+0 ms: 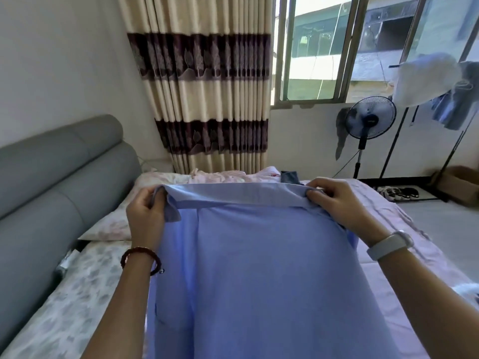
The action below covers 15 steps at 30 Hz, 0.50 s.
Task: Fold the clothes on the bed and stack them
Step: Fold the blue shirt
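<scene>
A light blue collared shirt point(259, 268) is held up in front of me over the bed point(85, 288), its back toward me and its body hanging down out of the frame. My left hand point(145, 216) pinches the left end of the collar. My right hand point(337, 200) grips the right end of the collar at the shoulder. A dark blue garment point(289, 176) lies at the far side of the bed, partly hidden behind the shirt.
A grey padded headboard point(51, 177) runs along the left. Pale floral pillows point(108, 226) and rumpled pink bedding point(220, 176) lie beyond the shirt. A standing fan point(369, 120), a clothes rack with hung garments point(440, 89), shoes and a cardboard box stand at the right.
</scene>
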### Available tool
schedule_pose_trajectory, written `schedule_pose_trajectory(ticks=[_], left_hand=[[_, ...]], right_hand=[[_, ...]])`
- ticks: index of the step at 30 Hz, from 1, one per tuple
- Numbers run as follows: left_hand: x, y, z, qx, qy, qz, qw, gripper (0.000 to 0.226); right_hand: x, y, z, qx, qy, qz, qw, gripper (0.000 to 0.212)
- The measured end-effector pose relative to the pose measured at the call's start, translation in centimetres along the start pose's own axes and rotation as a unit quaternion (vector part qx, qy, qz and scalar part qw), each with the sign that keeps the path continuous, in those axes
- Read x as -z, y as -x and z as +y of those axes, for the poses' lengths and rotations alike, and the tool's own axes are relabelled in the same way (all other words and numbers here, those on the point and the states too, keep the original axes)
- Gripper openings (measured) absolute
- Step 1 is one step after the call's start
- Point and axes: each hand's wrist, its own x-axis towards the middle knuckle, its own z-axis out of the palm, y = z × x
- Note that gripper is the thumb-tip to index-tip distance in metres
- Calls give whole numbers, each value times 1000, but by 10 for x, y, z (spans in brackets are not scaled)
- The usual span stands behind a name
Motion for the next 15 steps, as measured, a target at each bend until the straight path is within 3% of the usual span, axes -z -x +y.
schedule_pose_trajectory(ticks=[2, 7, 11, 15], left_hand=[[-12, -14, -36, 21, -44, -25, 998, 14], [-52, -53, -144, 68, -229, -115, 964, 18], [-96, -86, -235, 86, -324, -174, 926, 20], [-148, -120, -316, 92, -387, -172, 901, 26]], right_hand=[[-20, -19, 38, -24, 38, -17, 999, 24], [-72, -75, 164, -103, 210, -74, 969, 22], [-128, -124, 239, -139, 373, -14, 917, 22], [-181, -181, 318, -123, 439, 8, 890, 28]])
